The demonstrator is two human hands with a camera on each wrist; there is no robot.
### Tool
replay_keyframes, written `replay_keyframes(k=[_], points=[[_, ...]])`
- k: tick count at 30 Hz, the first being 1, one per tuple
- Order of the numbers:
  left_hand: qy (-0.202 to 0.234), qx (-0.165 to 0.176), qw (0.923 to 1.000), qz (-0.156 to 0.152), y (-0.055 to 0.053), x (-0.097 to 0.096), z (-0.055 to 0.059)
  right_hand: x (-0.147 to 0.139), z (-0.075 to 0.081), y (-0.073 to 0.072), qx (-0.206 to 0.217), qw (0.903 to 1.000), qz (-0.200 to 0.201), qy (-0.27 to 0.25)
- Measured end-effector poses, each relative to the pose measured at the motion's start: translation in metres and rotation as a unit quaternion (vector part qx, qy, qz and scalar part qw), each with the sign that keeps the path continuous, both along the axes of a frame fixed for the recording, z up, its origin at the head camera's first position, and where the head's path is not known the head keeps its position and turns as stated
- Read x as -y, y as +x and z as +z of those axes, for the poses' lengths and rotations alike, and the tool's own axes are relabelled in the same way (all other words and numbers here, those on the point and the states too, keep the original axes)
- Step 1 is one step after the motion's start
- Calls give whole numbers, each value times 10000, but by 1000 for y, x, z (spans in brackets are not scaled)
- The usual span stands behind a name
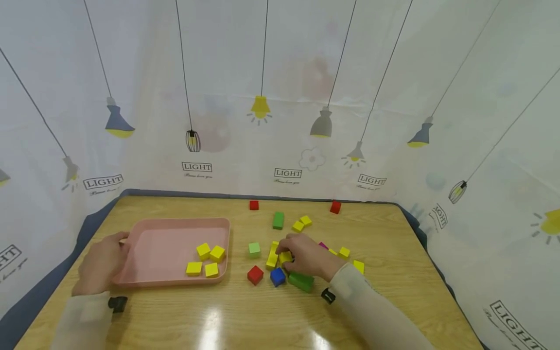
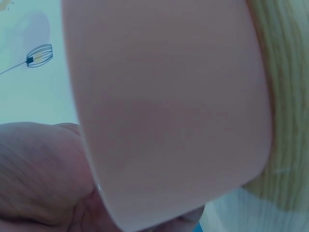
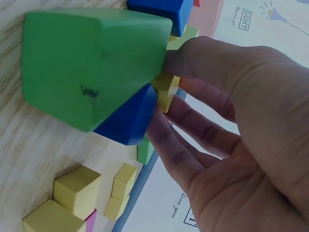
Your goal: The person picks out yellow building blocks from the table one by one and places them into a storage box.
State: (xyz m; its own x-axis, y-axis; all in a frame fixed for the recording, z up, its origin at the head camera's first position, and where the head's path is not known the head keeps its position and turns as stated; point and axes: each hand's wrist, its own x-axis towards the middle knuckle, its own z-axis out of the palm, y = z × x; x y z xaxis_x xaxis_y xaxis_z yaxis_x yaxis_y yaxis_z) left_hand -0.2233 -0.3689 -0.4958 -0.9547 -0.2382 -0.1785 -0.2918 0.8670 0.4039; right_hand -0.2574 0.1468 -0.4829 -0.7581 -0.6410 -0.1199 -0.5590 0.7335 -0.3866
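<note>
My left hand [image 1: 102, 260] grips the left rim of a pink tray [image 1: 162, 243]; in the left wrist view the tray wall [image 2: 169, 106] hides most fingers. Several yellow blocks [image 1: 194, 269] lie in the tray's right part. Over the block group, my right hand [image 1: 310, 255] pinches a yellow block [image 1: 286, 257] between thumb and fingers. In the right wrist view that yellow block [image 3: 165, 92] is partly hidden behind a green block [image 3: 91, 67] and a blue block [image 3: 130, 118]. A long yellow block [image 1: 272, 256] lies just left of the fingers.
Near the right hand are a red block [image 1: 255, 275], a blue cube [image 1: 277, 277], a light green cube [image 1: 254, 250] and a green block [image 1: 301, 282]. Farther back lie two red blocks [image 1: 335, 207] and a green one [image 1: 278, 220]. A printed cloth [image 1: 245, 160] surrounds the table.
</note>
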Motion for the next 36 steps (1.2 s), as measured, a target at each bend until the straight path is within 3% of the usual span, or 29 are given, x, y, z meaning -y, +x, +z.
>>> replay_keyframes(k=[7, 14, 19, 25, 36], points=[[26, 0, 10000, 38, 1, -2, 3, -1, 2, 0, -49, 9999, -9, -150], [73, 114, 9998, 134, -4, 1, -2, 3, 9, -4, 32, 9995, -231, -230], [12, 143, 9997, 198, -6, 4, -7, 14, 19, -8, -152, 9992, -33, -369], [61, 131, 9998, 119, -1, 1, -1, 37, 30, -11, -182, 9991, -4, -377], [61, 135, 9998, 134, 0, -3, 1, 101, 31, -21, -438, 9976, 129, -529]])
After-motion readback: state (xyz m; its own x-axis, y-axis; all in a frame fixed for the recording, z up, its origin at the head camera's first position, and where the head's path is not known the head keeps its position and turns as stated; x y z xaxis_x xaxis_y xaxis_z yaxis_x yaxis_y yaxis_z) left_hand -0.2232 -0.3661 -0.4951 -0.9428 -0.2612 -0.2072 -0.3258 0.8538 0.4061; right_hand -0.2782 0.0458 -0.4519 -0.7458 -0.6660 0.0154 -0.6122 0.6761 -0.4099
